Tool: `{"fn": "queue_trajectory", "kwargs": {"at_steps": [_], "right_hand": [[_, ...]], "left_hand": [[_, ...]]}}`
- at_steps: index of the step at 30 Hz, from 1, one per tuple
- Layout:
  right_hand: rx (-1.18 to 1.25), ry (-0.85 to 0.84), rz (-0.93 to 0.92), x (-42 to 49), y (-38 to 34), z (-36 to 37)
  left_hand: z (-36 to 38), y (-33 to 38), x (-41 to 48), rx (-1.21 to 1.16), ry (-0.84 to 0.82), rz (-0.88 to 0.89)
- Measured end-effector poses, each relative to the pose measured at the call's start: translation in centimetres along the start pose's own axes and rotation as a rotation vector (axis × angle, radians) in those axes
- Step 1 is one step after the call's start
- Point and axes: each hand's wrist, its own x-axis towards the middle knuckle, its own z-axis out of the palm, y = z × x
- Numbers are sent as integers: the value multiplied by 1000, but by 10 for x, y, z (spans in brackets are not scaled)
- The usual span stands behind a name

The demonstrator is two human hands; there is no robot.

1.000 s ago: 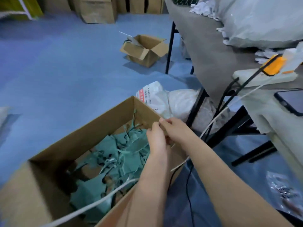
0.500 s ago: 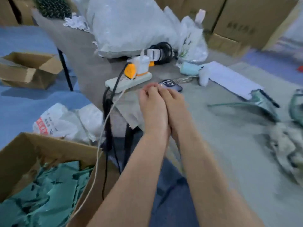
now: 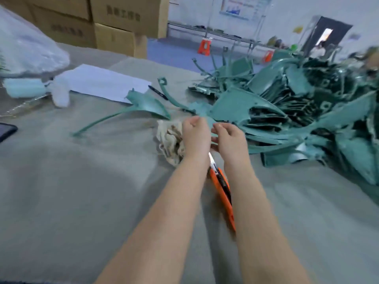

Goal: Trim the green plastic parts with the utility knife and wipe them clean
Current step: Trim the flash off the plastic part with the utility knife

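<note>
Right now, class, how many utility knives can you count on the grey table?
1. The orange utility knife lies on the table between the person's forearms, blade out. Others may be hidden under the green parts pile.

I see a grey cloth-covered desk (image 3: 82, 201). A pile of green plastic parts (image 3: 297, 111) fills its right side, with one loose green part (image 3: 147, 105), a rag (image 3: 170, 140) and an orange utility knife (image 3: 222, 193) mid-desk. Paper (image 3: 102, 83), a pen (image 3: 158, 92) and a plastic bag (image 3: 26, 50) lie toward the far-left corner, and a phone (image 3: 6, 131) sits at the left edge.
</note>
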Motion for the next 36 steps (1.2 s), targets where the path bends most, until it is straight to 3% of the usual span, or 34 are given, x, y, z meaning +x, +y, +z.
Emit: {"fn": "queue_trajectory", "kwargs": {"at_steps": [3, 6, 11, 14, 18, 20, 23, 29, 33, 36], "right_hand": [[-395, 72, 17, 22, 27, -33], [-673, -19, 54, 36, 50, -54], [-790, -53, 86, 53, 68, -67], [-642, -60, 101, 61, 67, -70], [-256, -16, 146, 58, 57, -78], [-199, -29, 120, 53, 51, -82], [-194, -87, 47, 46, 40, -86], [-143, -87, -189, 37, 23, -86], [28, -194, -399, 31, 19, -85], [154, -161, -359, 30, 19, -79]], "left_hand": [[18, -15, 11, 55, -43, -111], [27, -25, 17, 111, -107, -193], [11, -30, 30, 93, -27, -181], [-10, -25, 39, 74, 77, -84], [-23, -21, 43, 246, 43, -33], [-25, -18, 39, 236, -47, -95], [-27, -6, 31, -62, -277, -292], [-39, 7, 18, -228, -438, -489], [-45, 12, 13, -258, -427, -385], [-42, 12, 13, -311, -362, -235]]}}
